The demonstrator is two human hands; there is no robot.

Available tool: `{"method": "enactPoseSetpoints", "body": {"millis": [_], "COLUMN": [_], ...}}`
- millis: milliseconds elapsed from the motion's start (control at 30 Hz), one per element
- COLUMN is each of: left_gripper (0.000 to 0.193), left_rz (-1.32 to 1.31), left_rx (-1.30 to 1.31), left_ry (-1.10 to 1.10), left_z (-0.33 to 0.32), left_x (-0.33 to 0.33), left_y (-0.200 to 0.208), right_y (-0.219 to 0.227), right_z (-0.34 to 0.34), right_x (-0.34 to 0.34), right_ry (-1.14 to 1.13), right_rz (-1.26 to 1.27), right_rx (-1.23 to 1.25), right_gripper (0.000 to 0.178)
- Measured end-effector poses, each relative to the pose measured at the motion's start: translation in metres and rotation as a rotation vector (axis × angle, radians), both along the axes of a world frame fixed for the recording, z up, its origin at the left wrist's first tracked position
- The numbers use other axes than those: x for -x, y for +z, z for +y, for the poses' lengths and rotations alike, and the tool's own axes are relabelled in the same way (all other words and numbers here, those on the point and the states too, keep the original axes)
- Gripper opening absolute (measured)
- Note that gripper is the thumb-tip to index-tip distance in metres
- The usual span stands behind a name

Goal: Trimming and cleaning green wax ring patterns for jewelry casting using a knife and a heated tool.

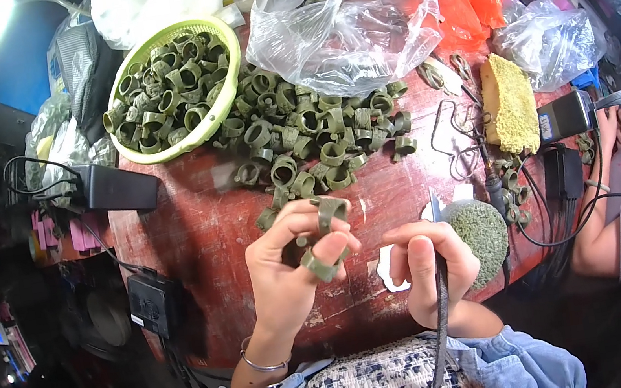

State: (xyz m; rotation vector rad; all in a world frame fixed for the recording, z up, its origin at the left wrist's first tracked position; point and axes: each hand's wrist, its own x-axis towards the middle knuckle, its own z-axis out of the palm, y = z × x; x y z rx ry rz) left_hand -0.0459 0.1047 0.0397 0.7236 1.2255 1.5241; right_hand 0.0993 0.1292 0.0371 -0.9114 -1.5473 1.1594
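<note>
Fingers curled, my left hand (285, 265) holds dark green rings: one ring (331, 213) is at the fingertips and another (324, 265) by the thumb. They look like wax or plastic; I cannot tell which. Closed around a long, thin dark blade (440, 315), my right hand (436, 268) is just right of the left, apart from it. The blade's narrow pointed end rises above the right fingers, and its tail hangs toward my lap. Beyond both hands spreads a loose pile of similar green rings (332, 153) on the worn red table (201, 265).
A lime-green basket (236, 69) full of rings stands at the far left, beside a clear plastic bag (343, 27). To the right are a yellow sponge (508, 103), a round green crumb-covered pad (478, 242), bent wire and cables. Another person's arm (600, 221) rests at the right edge.
</note>
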Motion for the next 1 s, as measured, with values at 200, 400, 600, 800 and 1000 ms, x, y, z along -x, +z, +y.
{"method": "enactPoseSetpoints", "body": {"millis": [200, 400, 600, 800, 1000], "left_gripper": [0.025, 0.032, 0.033, 0.032, 0.043], "left_rz": [-0.294, 0.297, 0.208, 0.138, 0.148], "left_rx": [0.028, -0.100, -0.146, -0.164, -0.139], "left_ry": [-0.177, -0.052, 0.016, 0.032, -0.168], "left_z": [-0.010, -0.011, -0.013, -0.013, -0.012], "left_x": [0.003, 0.003, 0.001, 0.004, 0.010], "left_y": [0.012, 0.005, 0.009, 0.005, 0.009], "right_y": [-0.004, 0.001, 0.000, -0.002, 0.000], "right_z": [0.000, 0.004, 0.002, 0.000, 0.003], "right_x": [0.001, 0.003, 0.003, -0.002, -0.002], "right_ry": [-0.032, 0.112, 0.084, 0.124, 0.150], "right_rz": [0.013, -0.089, -0.001, 0.028, -0.016], "right_rx": [0.111, 0.005, 0.007, 0.022, -0.029], "right_gripper": [0.019, 0.026, 0.029, 0.026, 0.028]}}
